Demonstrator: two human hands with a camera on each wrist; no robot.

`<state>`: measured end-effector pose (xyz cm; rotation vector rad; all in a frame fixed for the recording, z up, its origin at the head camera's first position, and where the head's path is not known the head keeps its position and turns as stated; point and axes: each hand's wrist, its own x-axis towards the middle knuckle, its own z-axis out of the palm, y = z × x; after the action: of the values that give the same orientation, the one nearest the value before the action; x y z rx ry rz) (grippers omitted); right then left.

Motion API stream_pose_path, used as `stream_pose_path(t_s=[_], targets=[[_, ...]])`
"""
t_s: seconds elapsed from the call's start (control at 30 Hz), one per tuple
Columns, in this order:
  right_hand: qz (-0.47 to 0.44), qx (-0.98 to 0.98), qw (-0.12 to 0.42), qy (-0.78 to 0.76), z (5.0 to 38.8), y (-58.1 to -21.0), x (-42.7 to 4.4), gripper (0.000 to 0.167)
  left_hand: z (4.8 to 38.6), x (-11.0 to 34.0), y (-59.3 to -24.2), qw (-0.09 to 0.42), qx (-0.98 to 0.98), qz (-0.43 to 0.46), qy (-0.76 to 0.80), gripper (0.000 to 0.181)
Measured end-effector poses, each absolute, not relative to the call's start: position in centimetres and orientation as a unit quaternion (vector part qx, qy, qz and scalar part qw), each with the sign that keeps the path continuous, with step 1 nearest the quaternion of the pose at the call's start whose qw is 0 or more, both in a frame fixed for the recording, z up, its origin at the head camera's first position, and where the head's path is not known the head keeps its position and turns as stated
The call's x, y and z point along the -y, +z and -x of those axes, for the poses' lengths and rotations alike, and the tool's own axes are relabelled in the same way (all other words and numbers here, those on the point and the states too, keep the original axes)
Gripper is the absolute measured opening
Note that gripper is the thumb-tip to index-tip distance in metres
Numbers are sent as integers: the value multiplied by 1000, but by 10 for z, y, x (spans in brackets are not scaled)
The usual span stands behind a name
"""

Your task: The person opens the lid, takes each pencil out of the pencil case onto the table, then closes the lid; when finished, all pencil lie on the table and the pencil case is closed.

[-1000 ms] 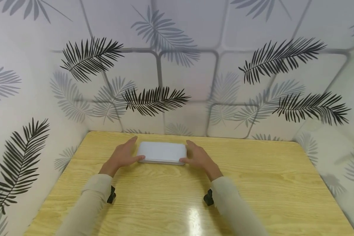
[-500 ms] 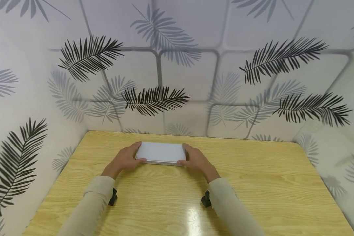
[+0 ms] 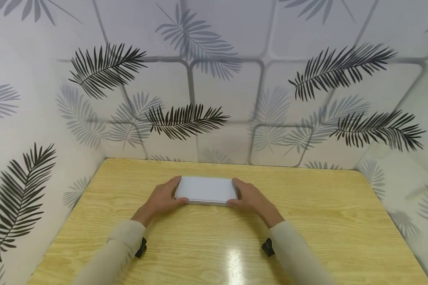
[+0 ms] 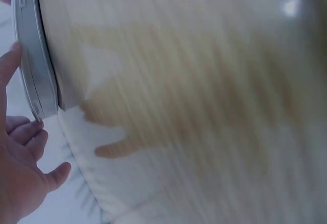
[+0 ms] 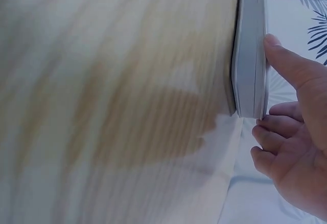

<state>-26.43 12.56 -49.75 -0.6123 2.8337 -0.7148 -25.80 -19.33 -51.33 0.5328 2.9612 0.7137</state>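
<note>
A flat white rectangular case (image 3: 207, 189) with rounded corners is near the back of the wooden table, between my two hands. Its grey side (image 4: 38, 55) carries a small rectangular catch. With thumb at the front edge and fingers round the end, my left hand (image 3: 164, 198) grips the left end. The right end is held the same way by my right hand (image 3: 254, 200). In the right wrist view, the right thumb presses on the rim and the other fingers curl at the corner. Whether the case touches the table I cannot tell.
The yellow wood-grain table (image 3: 306, 221) reaches to the patterned wall (image 3: 221, 91) close behind the case. Walls with leaf prints also stand at both sides. A bright light reflection lies on the tabletop near the front.
A second ago the hands were set looser around the case's ends, fingers spread. They have closed on both ends, and the case has moved right and slightly toward me.
</note>
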Motion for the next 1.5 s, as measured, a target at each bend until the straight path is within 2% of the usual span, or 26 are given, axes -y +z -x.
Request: stream_pose_path(t_s=[0.13,0.37,0.6,0.77,0.9,1.1,1.27,1.5], targets=[[237,-946,48,-218,254,-496,-140,56,248,177,-508,29,-957,-170,235,89],[243,-948,43,-202,233,-495,-160,78,231,158,-507,21,-958,-176,227,88],[246,-948,48,-197,215,-494,-167,71,214,150,-507,22,-954,-173,243,89],[255,-948,49,-186,205,-492,-168,82,201,148,-507,18,-955,-165,246,88],[256,-948,48,-181,202,-491,-168,84,196,147,-507,21,-956,-159,245,88],[245,-957,29,-156,202,-483,-158,89,198,152,-509,48,-952,-165,253,100],[273,-955,11,-114,201,-477,-136,82,203,158,-508,75,-946,-162,271,109],[382,-919,-64,-71,194,-489,-111,61,208,163,-510,108,-933,-165,300,104]])
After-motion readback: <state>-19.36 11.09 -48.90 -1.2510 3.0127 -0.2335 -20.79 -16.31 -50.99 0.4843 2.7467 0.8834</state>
